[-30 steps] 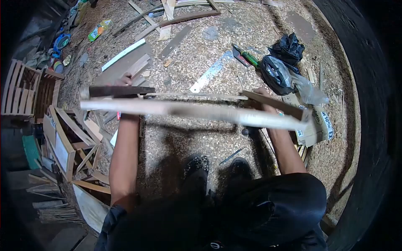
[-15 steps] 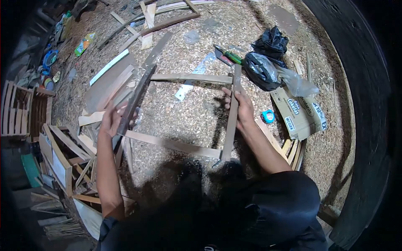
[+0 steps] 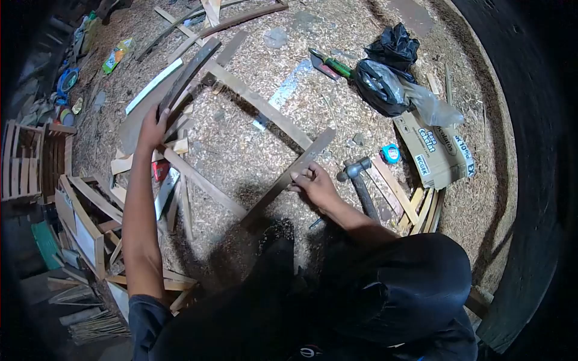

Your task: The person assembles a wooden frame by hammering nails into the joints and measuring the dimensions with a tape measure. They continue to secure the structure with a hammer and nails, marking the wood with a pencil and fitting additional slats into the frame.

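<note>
Between my hands is a four-sided wooden frame [image 3: 260, 107], tilted above the floor, made of two darker rails joined by two paler crossbars. My left hand [image 3: 155, 126] is closed round the lower part of its dark left rail [image 3: 191, 75]; the fingers are partly hidden behind the wood. On the other side, my right hand [image 3: 316, 186] pinches the right rail [image 3: 289, 175] near its middle, with thumb and fingers curled against it. A hammer [image 3: 360, 183] lies on the floor just right of my right hand.
Wood shavings cover the floor. To the right are a blue tape measure [image 3: 390, 154], a cardboard piece [image 3: 435, 153], plastic bags [image 3: 385, 87] and a green-handled tool [image 3: 337, 66]. A metal strip [image 3: 292, 84] lies beyond the frame. Wooden pieces [image 3: 90, 222] are stacked at left.
The frame has turned clockwise and tilted. My left hand has moved up and away with its rail, while my right hand has come lower and nearer. The hammer has come into view.
</note>
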`<state>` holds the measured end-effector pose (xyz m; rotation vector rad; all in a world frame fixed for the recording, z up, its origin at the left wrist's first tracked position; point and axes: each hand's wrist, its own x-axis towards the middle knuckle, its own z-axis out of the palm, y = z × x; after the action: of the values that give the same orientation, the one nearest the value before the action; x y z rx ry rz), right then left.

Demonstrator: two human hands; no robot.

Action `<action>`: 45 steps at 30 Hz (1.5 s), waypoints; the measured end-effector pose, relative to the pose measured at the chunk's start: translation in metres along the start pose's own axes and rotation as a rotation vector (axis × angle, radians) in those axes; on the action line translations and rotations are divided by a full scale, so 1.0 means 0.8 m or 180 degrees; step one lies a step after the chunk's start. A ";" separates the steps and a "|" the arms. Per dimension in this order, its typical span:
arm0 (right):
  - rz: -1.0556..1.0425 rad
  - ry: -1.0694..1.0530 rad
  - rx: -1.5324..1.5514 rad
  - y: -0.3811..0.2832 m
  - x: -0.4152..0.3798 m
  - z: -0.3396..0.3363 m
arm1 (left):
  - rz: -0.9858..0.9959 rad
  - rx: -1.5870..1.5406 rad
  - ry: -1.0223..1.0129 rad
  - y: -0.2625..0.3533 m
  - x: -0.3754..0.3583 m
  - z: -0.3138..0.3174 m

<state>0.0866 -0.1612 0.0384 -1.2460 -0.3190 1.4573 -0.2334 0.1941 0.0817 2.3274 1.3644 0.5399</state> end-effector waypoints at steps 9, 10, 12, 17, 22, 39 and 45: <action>0.0129 0.0168 0.0237 0.021 0.010 -0.003 | 0.0168 0.0864 0.0426 0.000 0.020 0.036; 0.0141 0.0180 0.0254 0.022 0.010 -0.002 | 0.0202 0.0893 0.0519 0.005 0.022 0.041; 0.0042 -0.0021 0.0005 0.029 0.025 -0.008 | 0.0255 0.0778 0.0658 0.028 0.022 0.052; -0.0674 -0.0051 -0.2050 0.004 0.011 -0.037 | -0.0039 -0.0302 -0.0325 0.179 -0.073 0.152; -0.1709 0.1013 -0.2760 -0.033 -0.040 -0.082 | 0.0517 -0.1134 -0.1074 0.283 -0.182 0.208; -0.1361 0.1448 -0.3043 -0.045 -0.065 -0.134 | -0.0707 -0.0431 -0.1862 0.300 -0.171 0.242; 0.0293 0.0440 -0.0543 -0.097 -0.019 -0.087 | -0.0835 -0.0824 -0.1993 0.298 -0.165 0.240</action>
<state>0.1832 -0.1788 0.0772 -1.5084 -0.3007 1.4361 -0.0204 -0.0556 0.0228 1.8404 1.1752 -0.0923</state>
